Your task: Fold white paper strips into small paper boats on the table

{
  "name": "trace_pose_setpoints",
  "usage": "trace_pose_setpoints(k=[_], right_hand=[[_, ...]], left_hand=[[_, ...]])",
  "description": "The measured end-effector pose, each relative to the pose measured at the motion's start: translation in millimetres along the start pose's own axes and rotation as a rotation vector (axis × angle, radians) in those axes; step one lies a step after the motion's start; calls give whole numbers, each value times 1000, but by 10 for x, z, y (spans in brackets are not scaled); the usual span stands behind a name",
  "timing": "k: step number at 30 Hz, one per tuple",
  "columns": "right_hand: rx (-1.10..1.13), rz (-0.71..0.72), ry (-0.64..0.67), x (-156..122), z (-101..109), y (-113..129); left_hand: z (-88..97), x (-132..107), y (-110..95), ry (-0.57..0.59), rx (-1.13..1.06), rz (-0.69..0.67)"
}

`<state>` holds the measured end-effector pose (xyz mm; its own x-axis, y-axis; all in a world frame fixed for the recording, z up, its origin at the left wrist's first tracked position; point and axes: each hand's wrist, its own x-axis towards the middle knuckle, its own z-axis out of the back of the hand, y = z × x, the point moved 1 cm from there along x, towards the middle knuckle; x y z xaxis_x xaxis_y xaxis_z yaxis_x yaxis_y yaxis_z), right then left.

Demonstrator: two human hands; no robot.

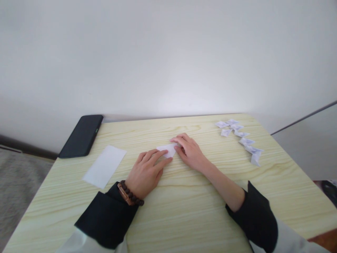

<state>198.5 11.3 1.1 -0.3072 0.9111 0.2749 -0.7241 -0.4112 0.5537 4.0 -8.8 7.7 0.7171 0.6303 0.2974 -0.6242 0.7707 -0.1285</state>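
Observation:
A small white folded paper piece (168, 150) lies flat on the light wooden table (184, 203). My left hand (146, 172) rests on the table with its fingers stretched out, the fingertips pressing the paper's near left edge. My right hand (190, 151) lies flat on the paper's right side, fingers extended and close together, pressing it down. A beaded bracelet (130, 194) sits on my left wrist. Both arms wear dark sleeves.
A flat white paper sheet (104, 166) lies to the left of my hands. A black phone (82, 135) sits at the table's far left corner. Several small folded white paper shapes (240, 137) are strewn at the far right. A plain white wall stands behind.

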Motion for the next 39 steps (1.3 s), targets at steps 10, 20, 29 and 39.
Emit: trace_pose_setpoints(k=[10, 20, 29, 39], right_hand=[[36, 1, 21, 8, 18, -8], [77, -19, -45, 13, -12, -40], [-22, 40, 0, -11, 10, 4], [-60, 126, -13, -29, -17, -35]], left_hand=[[-9, -21, 27, -10, -1, -2], [7, -18, 28, -21, -11, -17], [9, -32, 55, -103, -15, -59], [-56, -23, 108, -192, 43, 244]])
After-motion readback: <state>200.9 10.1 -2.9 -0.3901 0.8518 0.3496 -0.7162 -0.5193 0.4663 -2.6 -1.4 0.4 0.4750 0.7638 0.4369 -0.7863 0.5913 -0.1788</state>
